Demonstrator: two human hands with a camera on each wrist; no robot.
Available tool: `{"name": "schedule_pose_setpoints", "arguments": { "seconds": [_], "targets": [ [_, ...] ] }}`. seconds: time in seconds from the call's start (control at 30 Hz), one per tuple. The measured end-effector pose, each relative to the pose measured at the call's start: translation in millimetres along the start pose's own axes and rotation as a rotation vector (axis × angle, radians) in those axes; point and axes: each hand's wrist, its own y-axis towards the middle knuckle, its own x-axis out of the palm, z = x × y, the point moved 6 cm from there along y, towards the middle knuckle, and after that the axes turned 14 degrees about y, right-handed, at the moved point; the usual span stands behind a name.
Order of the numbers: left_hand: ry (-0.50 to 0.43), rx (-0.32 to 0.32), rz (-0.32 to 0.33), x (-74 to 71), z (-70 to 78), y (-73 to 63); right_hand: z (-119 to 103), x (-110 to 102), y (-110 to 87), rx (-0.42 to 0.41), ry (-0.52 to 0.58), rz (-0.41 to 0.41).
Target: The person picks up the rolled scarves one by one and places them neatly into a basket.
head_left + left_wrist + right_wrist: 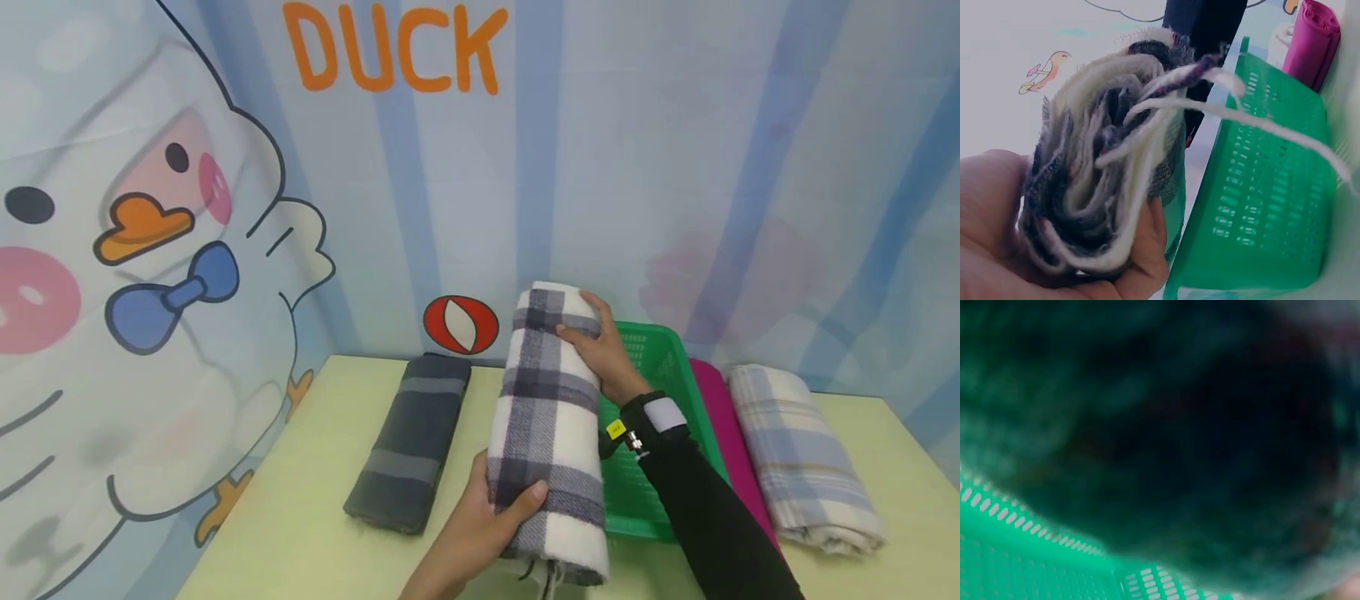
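Observation:
A rolled plaid scarf (551, 417), white with grey and dark checks, is held up by both hands over the left side of a green basket (678, 367). My left hand (483, 525) grips its near end, thumb on top. At the far end my right hand (603, 350) holds the roll from the right side. The left wrist view shows the coiled end of the scarf (1097, 162) with loose white fringe strands, and the left hand (1141, 262) curled round it. In the right wrist view a dark blurred mass fills most of the picture, above the basket's perforated wall (1041, 562).
To the left lies a folded dark grey striped cloth (412, 446) on the pale yellow table (285, 500). Right of the basket are a magenta roll (738, 450) and a folded white-and-blue striped cloth (802, 458). A printed curtain (600, 167) hangs behind the table.

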Motion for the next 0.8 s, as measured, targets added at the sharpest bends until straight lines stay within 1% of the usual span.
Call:
{"name": "schedule_pose_setpoints", "arguments": {
  "seconds": [0.13, 0.33, 0.47, 0.63, 0.8],
  "targets": [
    [0.000, 0.019, -0.024, 5.7, 1.0, 2.1, -2, -7, -2.3, 0.007, -0.014, 0.004],
    [0.006, 0.015, -0.070, 15.2, 2.8, 5.9, -5, -20, -6.4, 0.021, -0.055, 0.015],
    [0.044, 0.032, -0.081, 17.6, 6.0, 7.1, -8, -27, -7.7, 0.019, -0.084, 0.025],
    [0.058, 0.056, -0.094, 21.1, 9.3, 8.3, -11, -34, -8.9, 0.013, -0.102, 0.021],
    [0.077, 0.090, -0.112, 25.7, 11.6, 7.3, -11, -44, -11.1, 0.015, -0.116, 0.036]
  ]
}}
